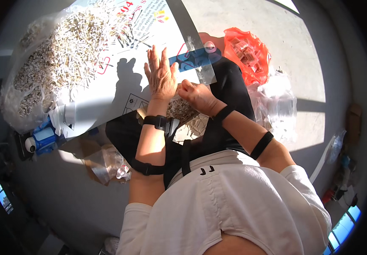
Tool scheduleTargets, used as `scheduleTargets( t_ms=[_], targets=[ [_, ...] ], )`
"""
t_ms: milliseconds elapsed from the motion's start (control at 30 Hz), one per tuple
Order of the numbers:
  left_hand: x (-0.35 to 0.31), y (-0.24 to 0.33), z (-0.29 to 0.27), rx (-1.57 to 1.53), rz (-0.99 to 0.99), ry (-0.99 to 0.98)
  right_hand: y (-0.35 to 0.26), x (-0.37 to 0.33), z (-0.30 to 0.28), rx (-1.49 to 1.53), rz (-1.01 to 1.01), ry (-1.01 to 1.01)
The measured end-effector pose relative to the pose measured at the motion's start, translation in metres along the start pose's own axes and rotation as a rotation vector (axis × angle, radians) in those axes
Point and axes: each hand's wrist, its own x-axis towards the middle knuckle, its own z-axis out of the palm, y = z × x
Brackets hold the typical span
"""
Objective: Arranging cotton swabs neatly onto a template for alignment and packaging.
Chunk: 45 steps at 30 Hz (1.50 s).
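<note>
My left hand [162,78] lies over the near right part of the white printed tabletop sheet [94,104], palm down with its fingers spread. Beside it, at the sheet's near edge, my right hand [198,97] is curled closed; whatever its fingers hold, if anything, is hidden. Under my wrists, between my knees, is a heap of thin, short brownish sticks [181,109], partly covered by my hands. A large pile of similar pale-ended sticks [75,46] spills from a clear plastic bag [11,100] on the left of the sheet. A few loose sticks [145,42] lie beyond my left fingertips.
A translucent blue strip [196,58] crosses the sheet's right edge. To the right, a red plastic bag [262,51] holds small pinkish packs, with clear plastic bags [277,102] below. A blue bottle [43,139] and an opened cardboard box [96,159] are at left.
</note>
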Motion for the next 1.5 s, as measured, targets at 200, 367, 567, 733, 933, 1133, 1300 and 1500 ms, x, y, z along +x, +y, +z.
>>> scheduleTargets(
  t_ms=[200, 367, 567, 733, 933, 1133, 1300, 1500],
  targets=[
    [0.01, 0.001, 0.036, 0.166, -0.028, -0.254, 0.003, -0.006, 0.01, 0.052, 0.001, 0.128],
    [0.012, 0.0, 0.041, 0.256, 0.016, -0.185, 0.003, -0.008, 0.006, 0.187, 0.056, 0.106],
    [0.006, 0.004, 0.043, 0.288, 0.006, -0.08, 0.001, -0.009, 0.005, 0.268, 0.129, 0.138],
    [0.001, -0.001, 0.034, 0.21, 0.001, -0.079, 0.001, -0.009, 0.008, 0.292, 0.165, 0.147],
    [-0.024, -0.042, -0.005, -0.335, -0.671, -0.205, -0.005, -0.004, -0.002, 0.415, 0.138, 0.376],
    [-0.042, 0.0, -0.025, -1.303, -0.714, -0.063, -0.019, -0.008, -0.015, 0.31, 0.053, 0.298],
    [-0.053, 0.024, -0.057, -1.246, -0.4, 0.064, -0.03, -0.019, -0.045, 1.003, 0.51, 0.405],
    [-0.072, 0.05, -0.095, -1.175, -0.098, 0.15, -0.042, -0.009, -0.073, 1.039, 0.224, 0.442]
  ],
)
